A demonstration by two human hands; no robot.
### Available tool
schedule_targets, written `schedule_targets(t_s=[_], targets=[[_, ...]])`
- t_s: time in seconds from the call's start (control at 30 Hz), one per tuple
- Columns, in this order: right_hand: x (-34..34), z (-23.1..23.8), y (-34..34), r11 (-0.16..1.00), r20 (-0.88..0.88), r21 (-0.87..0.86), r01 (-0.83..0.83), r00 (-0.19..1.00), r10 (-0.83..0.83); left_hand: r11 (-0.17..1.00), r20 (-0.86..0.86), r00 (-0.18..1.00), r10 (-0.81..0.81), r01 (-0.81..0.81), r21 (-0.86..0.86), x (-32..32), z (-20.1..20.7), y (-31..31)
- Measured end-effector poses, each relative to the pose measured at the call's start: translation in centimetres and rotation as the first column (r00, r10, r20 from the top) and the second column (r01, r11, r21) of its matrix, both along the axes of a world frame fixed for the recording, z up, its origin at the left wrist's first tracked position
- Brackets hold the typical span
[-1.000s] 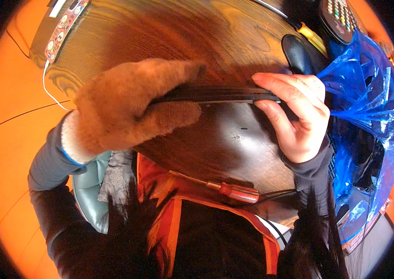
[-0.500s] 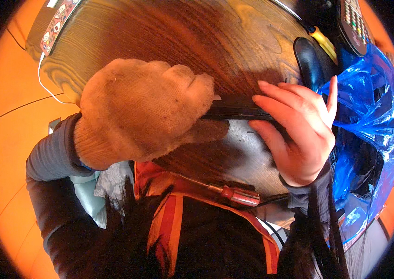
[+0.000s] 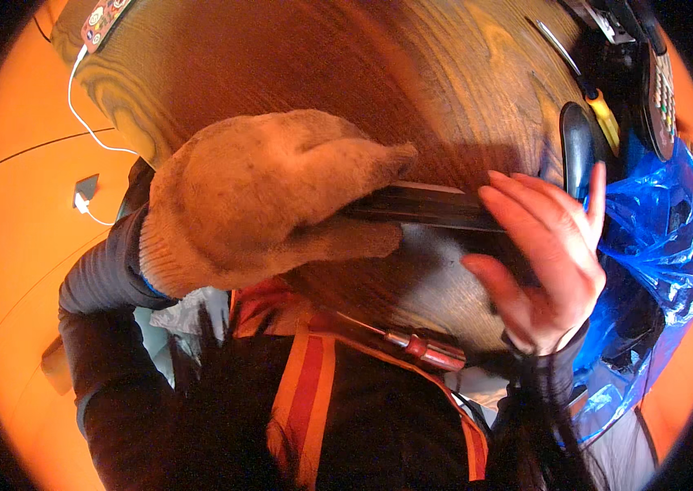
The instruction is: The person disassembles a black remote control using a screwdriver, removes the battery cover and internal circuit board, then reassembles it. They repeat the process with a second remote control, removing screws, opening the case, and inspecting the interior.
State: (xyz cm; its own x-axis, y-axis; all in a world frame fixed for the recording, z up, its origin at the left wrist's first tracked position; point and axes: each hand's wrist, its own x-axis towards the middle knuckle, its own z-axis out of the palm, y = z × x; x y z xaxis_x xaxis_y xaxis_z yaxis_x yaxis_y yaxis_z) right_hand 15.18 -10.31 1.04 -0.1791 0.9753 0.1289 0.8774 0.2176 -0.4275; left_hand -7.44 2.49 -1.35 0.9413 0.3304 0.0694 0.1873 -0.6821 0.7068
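My left hand (image 3: 273,196), in a tan knit work glove, is closed round the left part of a long flat black bar-shaped piece (image 3: 436,204). Its exact kind I cannot make out, and the glove hides the left end. At the other end my bare right hand (image 3: 555,266) has its fingers stretched over the piece, with the thumb apart below it. A screwdriver with a red handle (image 3: 432,352) lies near the table's close edge, in front of my body.
Far right on the wooden table (image 3: 322,57) lie a yellow-handled screwdriver (image 3: 604,119), a glossy black rounded object (image 3: 577,147) and a dark device with coloured buttons (image 3: 661,102). A blue plastic bag (image 3: 665,209) stands at the right. A patterned phone-like object (image 3: 102,24) has a white cable.
The black piece has tilted, its right end now lower, and the gloved hand has turned with it. My right thumb has come away from the piece. The whole view has shifted slightly.
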Motion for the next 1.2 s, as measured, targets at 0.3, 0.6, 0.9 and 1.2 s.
schedule_targets(t_s=[0.3, 0.6, 0.9, 1.2], targets=[[-2.5, -0.8, 0.6, 1.0, -0.196, 0.003, 0.006, 0.981, -0.005, 0.996, 0.043, 0.998, 0.043, -0.039, -0.086, 0.4, -0.3, -0.7], [-2.7, -1.1, 1.1, 1.0, -0.249, 0.013, -0.011, 0.969, 0.014, 0.979, 0.083, 0.993, 0.082, -0.064, -0.195, 0.5, -0.5, -0.5], [-2.7, -0.8, 0.7, 0.999, -0.144, 0.005, -0.042, 0.989, 0.042, 0.999, 0.067, 0.997, 0.029, -0.026, -0.045, 0.9, -0.1, -0.7], [0.0, 1.1, -0.5, 0.994, 0.107, -0.101, 0.036, 0.994, -0.025, 0.98, 0.005, 0.988, 0.153, -0.151, -0.13, -0.3, 0.1, -0.6]])
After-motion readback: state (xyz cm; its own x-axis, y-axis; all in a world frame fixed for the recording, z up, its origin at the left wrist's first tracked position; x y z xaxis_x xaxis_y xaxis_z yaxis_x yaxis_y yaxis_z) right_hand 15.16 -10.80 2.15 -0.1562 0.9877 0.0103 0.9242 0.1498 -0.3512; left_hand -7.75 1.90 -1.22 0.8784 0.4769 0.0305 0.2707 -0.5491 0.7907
